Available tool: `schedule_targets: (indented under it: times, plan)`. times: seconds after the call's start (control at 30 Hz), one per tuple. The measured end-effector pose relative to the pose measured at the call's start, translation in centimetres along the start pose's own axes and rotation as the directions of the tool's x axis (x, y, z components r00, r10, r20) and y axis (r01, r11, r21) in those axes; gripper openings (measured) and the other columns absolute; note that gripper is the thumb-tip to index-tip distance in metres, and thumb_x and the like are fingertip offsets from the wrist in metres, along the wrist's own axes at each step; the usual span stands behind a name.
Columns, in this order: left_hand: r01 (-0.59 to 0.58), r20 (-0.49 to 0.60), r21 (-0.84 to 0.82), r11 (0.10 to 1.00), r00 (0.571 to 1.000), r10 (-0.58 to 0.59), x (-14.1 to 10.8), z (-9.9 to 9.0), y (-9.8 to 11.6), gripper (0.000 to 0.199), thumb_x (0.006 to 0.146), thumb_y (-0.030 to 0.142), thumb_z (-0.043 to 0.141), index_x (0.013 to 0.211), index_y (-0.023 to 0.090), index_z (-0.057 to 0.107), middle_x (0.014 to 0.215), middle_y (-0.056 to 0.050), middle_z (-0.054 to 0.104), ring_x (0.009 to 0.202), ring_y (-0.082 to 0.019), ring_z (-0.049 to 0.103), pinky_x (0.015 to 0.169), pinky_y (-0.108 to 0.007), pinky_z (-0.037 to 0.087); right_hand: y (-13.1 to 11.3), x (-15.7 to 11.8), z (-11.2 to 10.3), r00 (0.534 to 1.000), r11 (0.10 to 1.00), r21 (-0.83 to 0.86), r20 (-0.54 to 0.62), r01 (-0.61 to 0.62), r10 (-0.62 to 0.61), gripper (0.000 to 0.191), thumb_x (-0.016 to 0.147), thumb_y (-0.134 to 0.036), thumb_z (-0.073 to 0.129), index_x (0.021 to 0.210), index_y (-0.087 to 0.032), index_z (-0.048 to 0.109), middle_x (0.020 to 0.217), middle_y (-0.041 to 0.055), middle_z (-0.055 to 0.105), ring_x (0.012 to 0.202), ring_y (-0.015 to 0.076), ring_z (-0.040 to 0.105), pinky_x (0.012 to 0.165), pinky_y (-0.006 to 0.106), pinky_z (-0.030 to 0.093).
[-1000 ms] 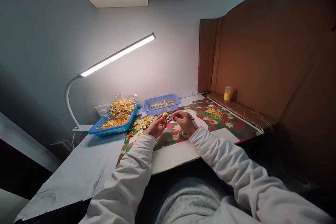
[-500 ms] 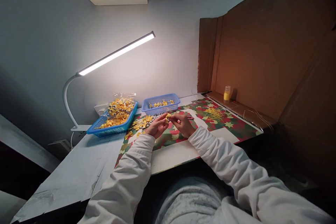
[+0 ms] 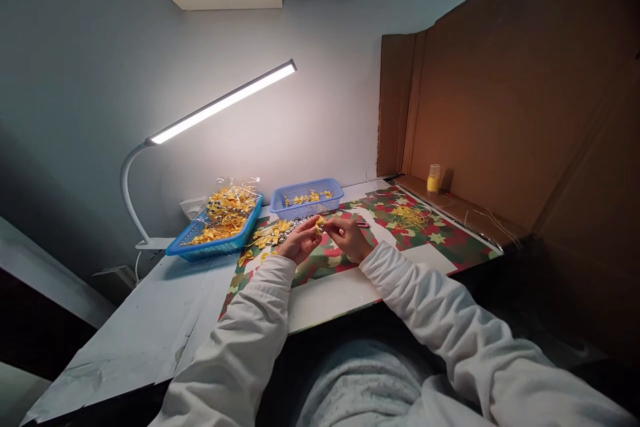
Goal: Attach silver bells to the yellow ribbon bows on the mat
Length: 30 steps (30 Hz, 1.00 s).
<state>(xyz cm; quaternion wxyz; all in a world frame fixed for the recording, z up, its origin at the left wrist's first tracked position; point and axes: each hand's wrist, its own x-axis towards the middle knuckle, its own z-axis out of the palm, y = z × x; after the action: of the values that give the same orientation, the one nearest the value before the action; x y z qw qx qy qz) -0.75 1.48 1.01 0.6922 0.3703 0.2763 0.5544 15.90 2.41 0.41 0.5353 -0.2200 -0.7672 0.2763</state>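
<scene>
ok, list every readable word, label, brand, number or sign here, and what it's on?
None readable.
Small bottle with yellow contents: too small to make out any lettering.
Patterned mat: star shapes, no legible text.
Lamp: no lettering visible.
Yellow piece at the fingertips: too small to tell.

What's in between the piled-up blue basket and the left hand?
Yellow bows and silvery beads lie between the piled-up basket and left hand, in the head view.
</scene>
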Motion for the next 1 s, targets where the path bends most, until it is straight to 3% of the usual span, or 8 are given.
schedule_targets:
  times: [0.5,0.73,1.0]
  plan:
    - [0.011,-0.011,0.034,0.999,1.000,-0.010,-0.04,0.08,-0.32,0.038,0.060,0.002,0.072,0.097,0.015,0.069,0.087,-0.005,0.069,0.066,-0.006,0.060,0.061,-0.015,0.048,0.45,-0.04,0.20,1.000,1.000,0.017,0.017,-0.010,0.009,0.031,0.085,-0.039,0.048,0.062,-0.019,0.045,0.059,-0.0027,0.041,0.057,0.0104,0.034,0.053,0.024,0.030]
    - [0.011,-0.006,0.037,0.999,1.000,-0.011,-0.04,0.27,-0.29,0.038,0.061,0.001,0.071,0.096,0.016,0.069,0.088,-0.004,0.069,0.066,-0.006,0.059,0.060,-0.015,0.047,0.74,-0.03,0.55,0.996,0.992,0.091,-0.005,-0.086,0.087,0.032,0.082,-0.046,0.051,0.065,-0.019,0.051,0.063,-0.0007,0.048,0.062,0.0119,0.040,0.057,0.025,0.035]
    - [0.022,-0.010,0.049,0.999,1.000,-0.021,-0.21,0.49,-0.22,0.039,0.059,0.001,0.071,0.094,0.016,0.070,0.092,-0.004,0.070,0.069,-0.007,0.060,0.060,-0.014,0.047,0.34,-0.05,0.55,0.996,0.972,0.215,0.020,-0.093,0.091,0.025,0.080,-0.041,0.054,0.070,-0.019,0.058,0.070,0.0003,0.056,0.067,0.0130,0.048,0.063,0.026,0.039]
